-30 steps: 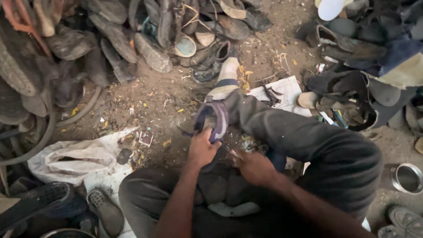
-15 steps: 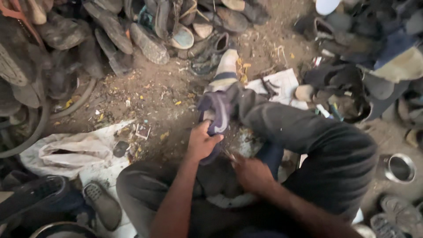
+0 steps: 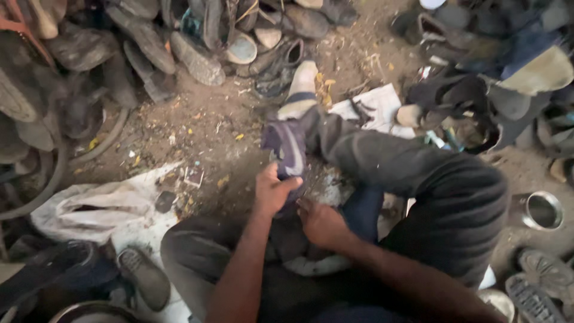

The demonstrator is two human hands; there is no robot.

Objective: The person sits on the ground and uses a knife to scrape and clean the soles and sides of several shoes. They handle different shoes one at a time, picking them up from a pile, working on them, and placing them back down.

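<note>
Looking down, I see my two bare hands over my lap. My left hand (image 3: 272, 191) is wrapped around one purple shoe (image 3: 288, 149), which rests on my outstretched leg near the knee. My right hand (image 3: 320, 222) sits just beside it, fingers curled; I cannot tell what it grips. One white bag (image 3: 89, 209) lies on the dirt to the left, and one metal cup (image 3: 538, 210) stands to the right. Farther off, a heap of worn shoes (image 3: 197, 36) spreads, too many to count.

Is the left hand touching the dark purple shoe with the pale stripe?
Touching. Head view shows the left hand gripping the dark purple shoe with the pale stripe, its fingers wrapped over its near end.
</note>
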